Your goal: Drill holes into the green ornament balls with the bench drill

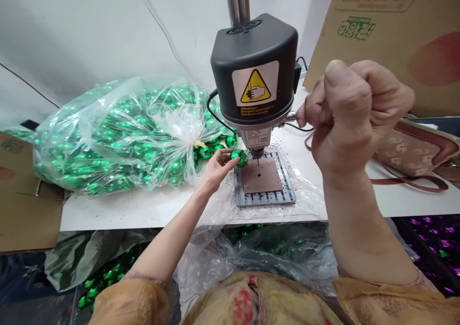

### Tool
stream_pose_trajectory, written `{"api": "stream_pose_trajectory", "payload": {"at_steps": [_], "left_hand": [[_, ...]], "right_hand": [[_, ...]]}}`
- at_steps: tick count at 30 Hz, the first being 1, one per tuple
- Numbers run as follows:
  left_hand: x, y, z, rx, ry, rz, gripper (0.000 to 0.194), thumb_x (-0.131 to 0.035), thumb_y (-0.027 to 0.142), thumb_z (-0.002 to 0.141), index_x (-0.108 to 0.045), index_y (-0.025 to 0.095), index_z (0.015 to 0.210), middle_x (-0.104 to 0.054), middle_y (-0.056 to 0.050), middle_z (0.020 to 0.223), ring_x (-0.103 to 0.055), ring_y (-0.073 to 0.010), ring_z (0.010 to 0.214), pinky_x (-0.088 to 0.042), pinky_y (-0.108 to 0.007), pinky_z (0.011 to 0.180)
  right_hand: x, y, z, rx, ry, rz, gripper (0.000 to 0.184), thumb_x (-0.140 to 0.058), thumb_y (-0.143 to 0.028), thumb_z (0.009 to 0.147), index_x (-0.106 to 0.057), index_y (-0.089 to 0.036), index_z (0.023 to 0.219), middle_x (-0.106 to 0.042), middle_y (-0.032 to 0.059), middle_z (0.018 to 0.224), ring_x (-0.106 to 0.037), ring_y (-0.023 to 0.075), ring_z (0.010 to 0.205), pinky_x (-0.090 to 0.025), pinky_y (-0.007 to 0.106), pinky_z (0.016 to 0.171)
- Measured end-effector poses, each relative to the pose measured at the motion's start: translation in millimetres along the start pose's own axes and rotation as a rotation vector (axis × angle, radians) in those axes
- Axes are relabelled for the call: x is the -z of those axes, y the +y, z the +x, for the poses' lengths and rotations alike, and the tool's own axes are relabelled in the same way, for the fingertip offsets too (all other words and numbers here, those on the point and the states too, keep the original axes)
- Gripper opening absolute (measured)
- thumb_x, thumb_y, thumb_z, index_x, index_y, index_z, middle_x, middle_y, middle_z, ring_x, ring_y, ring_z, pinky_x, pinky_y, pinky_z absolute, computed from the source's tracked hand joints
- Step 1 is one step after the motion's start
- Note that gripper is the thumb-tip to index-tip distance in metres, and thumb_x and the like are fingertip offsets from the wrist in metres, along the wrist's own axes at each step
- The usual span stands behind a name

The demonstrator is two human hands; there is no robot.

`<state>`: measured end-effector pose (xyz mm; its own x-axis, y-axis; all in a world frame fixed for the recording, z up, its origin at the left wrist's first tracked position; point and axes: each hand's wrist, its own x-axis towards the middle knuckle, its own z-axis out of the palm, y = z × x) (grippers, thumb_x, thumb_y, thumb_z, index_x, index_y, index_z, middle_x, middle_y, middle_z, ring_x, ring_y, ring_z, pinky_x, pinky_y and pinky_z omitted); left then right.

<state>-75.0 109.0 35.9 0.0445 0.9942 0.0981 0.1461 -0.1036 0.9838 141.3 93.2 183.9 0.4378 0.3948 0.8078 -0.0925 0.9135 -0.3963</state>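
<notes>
My left hand (216, 170) pinches a shiny green faceted ball (239, 157) between thumb and fingers. The ball is at the left edge of a brown square board (264, 182), beside the thin bit (258, 162) of a black bench drill press (253, 71). A dark hole shows in the board, which lies on the slotted metal base (266, 200). My right hand (354, 99) is closed in a fist right of the drill head, where a short metal handle stub (290, 117) runs toward it. The fingers hide the rest of the handle.
A clear plastic bag (118, 133) full of green balls lies on the white table (108, 214), with loose green balls (205, 152) near its knot. Cardboard boxes (388, 32) stand at both sides. A strapped brown bag (417, 147) sits right. Plastic sheeting (215, 253) hangs at the front edge.
</notes>
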Motion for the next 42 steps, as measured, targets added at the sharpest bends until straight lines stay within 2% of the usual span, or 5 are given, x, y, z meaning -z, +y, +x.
{"api": "stream_pose_trajectory", "payload": {"at_steps": [12, 18, 33, 39, 42], "left_hand": [[-32.4, -7.2, -14.4, -0.128, -0.132, 0.187, 0.052, -0.083, 0.045, 0.073, -0.067, 0.019, 0.114, -0.072, -0.006, 0.100, -0.066, -0.0187, 0.085, -0.050, -0.030, 0.072], [-39.6, -11.6, -23.9, -0.274, -0.123, 0.346, 0.051, -0.083, 0.038, 0.075, -0.064, 0.020, 0.119, -0.068, -0.008, 0.115, -0.063, -0.0259, 0.111, -0.051, -0.040, 0.095], [-55.6, -20.7, -33.9, -0.195, -0.133, 0.208, 0.055, -0.082, 0.037, 0.077, -0.055, 0.020, 0.123, -0.066, -0.011, 0.126, -0.063, -0.0276, 0.120, -0.052, -0.043, 0.103], [-56.0, -22.7, -34.9, -0.200, -0.135, 0.196, 0.057, -0.081, 0.038, 0.079, -0.054, 0.020, 0.125, -0.065, -0.012, 0.129, -0.062, -0.0282, 0.123, -0.051, -0.044, 0.105], [-55.7, -23.5, -34.7, -0.198, -0.139, 0.193, 0.057, -0.081, 0.040, 0.079, -0.054, 0.020, 0.125, -0.064, -0.012, 0.129, -0.062, -0.0280, 0.123, -0.051, -0.044, 0.105]], "right_hand": [[3.0, 0.4, 0.0, -0.009, -0.037, -0.002, 0.044, -0.064, -0.020, 0.085, -0.036, -0.023, 0.051, -0.032, -0.0063, 0.042, -0.030, 0.0085, 0.038, -0.024, 0.033, 0.041], [1.8, -2.7, -0.3, -0.027, -0.044, -0.019, 0.043, -0.062, -0.020, 0.086, -0.037, -0.023, 0.052, -0.035, -0.0056, 0.044, -0.030, 0.0082, 0.040, -0.025, 0.032, 0.042], [16.4, -2.9, -25.1, -0.017, -0.052, -0.069, 0.063, -0.066, -0.037, 0.084, -0.014, -0.019, 0.054, -0.021, -0.0050, 0.045, -0.022, 0.0056, 0.042, -0.025, 0.030, 0.042], [25.7, 2.1, -33.6, -0.174, -0.086, -0.100, 0.061, -0.062, -0.042, 0.086, -0.022, -0.018, 0.047, -0.023, -0.0051, 0.045, -0.021, 0.0051, 0.043, -0.026, 0.032, 0.047], [27.7, 4.5, -36.8, -0.137, -0.079, -0.073, 0.063, -0.064, -0.038, 0.084, -0.019, -0.017, 0.046, -0.022, -0.0052, 0.043, -0.020, 0.0046, 0.042, -0.025, 0.031, 0.046]]}}
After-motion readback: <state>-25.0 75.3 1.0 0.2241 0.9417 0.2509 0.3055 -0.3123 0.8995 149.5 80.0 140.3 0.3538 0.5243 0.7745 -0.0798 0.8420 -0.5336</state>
